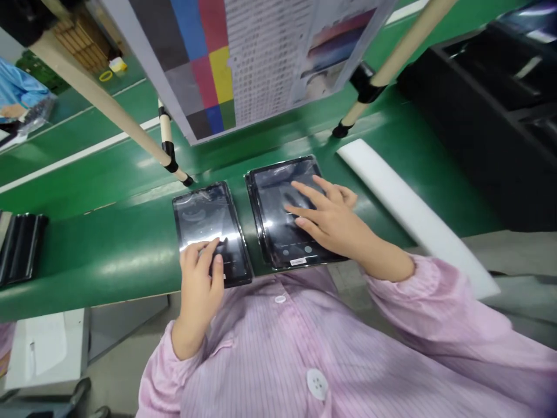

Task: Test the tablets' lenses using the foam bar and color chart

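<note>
Two dark tablets lie side by side on the green conveyor belt [108, 255]. My left hand [201, 278] rests on the near edge of the smaller left tablet [209, 223], its fingers curled onto the screen and the thumb against the lower edge. My right hand [333, 217] lies open over the larger right tablet [282, 215], fingers stretched out and touching the glossy screen. Both of my sleeves are pink and striped.
A colour test chart [243, 58] hangs above the belt on cream pipes [100, 98]. A white foam strip [404, 203] lies to the right, with black racks [487, 116] behind it. A black tray [20, 247] sits at the left edge. Another person's blue sleeve [20, 93] shows far left.
</note>
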`<state>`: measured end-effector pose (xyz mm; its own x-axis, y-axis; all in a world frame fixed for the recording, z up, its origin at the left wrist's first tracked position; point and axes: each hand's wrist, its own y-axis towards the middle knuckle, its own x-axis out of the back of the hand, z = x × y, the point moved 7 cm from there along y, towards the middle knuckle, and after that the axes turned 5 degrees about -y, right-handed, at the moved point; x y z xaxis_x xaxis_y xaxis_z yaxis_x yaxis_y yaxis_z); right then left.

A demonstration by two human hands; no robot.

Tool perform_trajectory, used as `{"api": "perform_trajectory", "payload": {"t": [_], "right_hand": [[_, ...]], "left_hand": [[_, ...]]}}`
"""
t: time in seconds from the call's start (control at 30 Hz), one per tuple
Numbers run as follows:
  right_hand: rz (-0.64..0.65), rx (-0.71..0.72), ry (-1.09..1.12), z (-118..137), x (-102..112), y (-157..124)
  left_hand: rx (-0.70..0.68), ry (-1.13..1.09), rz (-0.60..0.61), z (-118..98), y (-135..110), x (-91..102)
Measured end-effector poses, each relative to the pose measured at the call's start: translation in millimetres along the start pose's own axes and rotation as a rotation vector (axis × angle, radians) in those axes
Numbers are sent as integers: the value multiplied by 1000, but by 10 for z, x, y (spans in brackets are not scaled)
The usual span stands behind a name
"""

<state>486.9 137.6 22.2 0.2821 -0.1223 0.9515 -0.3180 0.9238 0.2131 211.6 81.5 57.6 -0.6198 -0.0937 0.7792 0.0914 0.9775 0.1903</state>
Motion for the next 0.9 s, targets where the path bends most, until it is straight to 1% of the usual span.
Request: {"api": "perform_trajectory", "payload": {"t": [0.1, 0.17, 0.23, 0.3, 0.4, 0.53, 0.6, 0.7, 0.8, 0.87, 0.9], "right_hand": [[-107, -55, 10, -33, 36, -22], [-177, -107, 45, -86, 90, -57], [-191, -146, 60, -127, 120, -104], [-187, -181, 46, -163, 140, -161], [-168, -253, 4, -243, 144, -255], [-149, -338, -46, -359, 119, -357], [-153, -346, -46, -380, 100, -376], [-170, -323, -28, -366, 72, -371], [-267, -296, 15, -364, 101, -380], [-361, -346, 73, -448, 125, -426], [-383, -401, 119, -522, 107, -453]], "left_hand": [[34, 273, -73, 147, 34, 131], [57, 371, -95, 214, 64, 153], [71, 422, -78, 261, 87, 120], [85, 462, -32, 293, 91, 60], [76, 467, -11, 273, 69, 22], [-1, 388, -7, 138, 49, 6], [-24, 373, 16, 74, 51, -28], [-34, 367, 34, 11, 65, -80], [-37, 383, 54, -23, 86, -125], [-35, 395, 66, -36, 104, -154], [-33, 398, 67, -42, 113, -169]]}}
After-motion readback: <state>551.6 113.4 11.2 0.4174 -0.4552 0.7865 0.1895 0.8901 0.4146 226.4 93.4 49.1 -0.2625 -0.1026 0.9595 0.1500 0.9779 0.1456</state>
